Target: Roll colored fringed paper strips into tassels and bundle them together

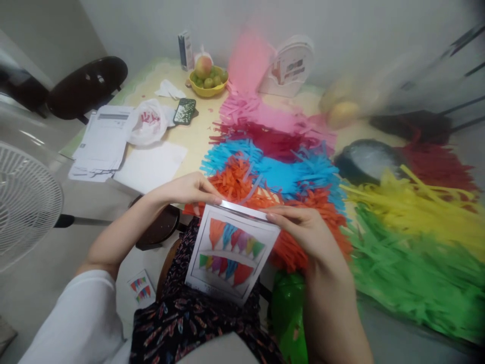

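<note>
Between my hands, over my lap, is a white printed card (232, 255) with a picture of two rows of coloured bunting flags. My left hand (193, 191) pinches its top left edge, thumb against the rim. At the top right corner my right hand (299, 222) grips the same edge. The top of the card looks folded or doubled, with a bright strip along it. Just beyond my hands lie piles of fringed paper: orange (235, 179), blue (276, 172), dark red (271, 142) and pink (246, 65).
Yellow fringe (424, 212) and green fringe (420, 273) spread at the right. A fruit bowl (208, 91), phone (185, 111), plastic bag (147, 121) and papers (102, 141) rest on the table. A white fan (28, 202) stands left; a similar printed card (141, 288) lies low at left.
</note>
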`<state>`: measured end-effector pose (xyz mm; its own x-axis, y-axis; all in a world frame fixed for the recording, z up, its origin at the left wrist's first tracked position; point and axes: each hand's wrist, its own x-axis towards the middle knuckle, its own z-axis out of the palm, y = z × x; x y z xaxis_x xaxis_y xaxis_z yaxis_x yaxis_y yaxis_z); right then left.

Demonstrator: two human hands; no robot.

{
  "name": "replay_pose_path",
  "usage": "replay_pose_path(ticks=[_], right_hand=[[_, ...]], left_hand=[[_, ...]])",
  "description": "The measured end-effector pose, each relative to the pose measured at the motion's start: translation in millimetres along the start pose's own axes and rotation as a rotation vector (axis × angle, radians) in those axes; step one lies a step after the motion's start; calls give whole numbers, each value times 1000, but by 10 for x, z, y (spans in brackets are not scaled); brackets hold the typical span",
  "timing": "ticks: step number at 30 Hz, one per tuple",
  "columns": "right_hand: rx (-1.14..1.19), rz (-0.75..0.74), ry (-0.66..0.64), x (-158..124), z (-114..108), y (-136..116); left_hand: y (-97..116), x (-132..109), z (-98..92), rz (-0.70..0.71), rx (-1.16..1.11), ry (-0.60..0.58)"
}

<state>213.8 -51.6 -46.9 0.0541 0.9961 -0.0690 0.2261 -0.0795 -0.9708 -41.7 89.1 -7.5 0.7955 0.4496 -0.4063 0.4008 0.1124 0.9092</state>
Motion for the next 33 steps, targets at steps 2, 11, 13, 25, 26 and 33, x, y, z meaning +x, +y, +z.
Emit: replay_pose_path(ticks=[2,11,13,25,26,33], right_hand=[[-1,7,-5,1,-1,8],[1,20,-9,9,8,55],[0,21,-5,11,6,66],[52,-6,62,-75,25,70],[58,-10,65,-90,33,74],[-11,-55,97,-149,72,5]], left_hand=[[-14,14,-11,-9,1,-6],[-60,48,2,12,14,-26],[-75,41,22,22,20,-4],[-216,-22,38,218,98,66],[-228,-29,48,234,98,74],[-251,-91,71,284,183,33]])
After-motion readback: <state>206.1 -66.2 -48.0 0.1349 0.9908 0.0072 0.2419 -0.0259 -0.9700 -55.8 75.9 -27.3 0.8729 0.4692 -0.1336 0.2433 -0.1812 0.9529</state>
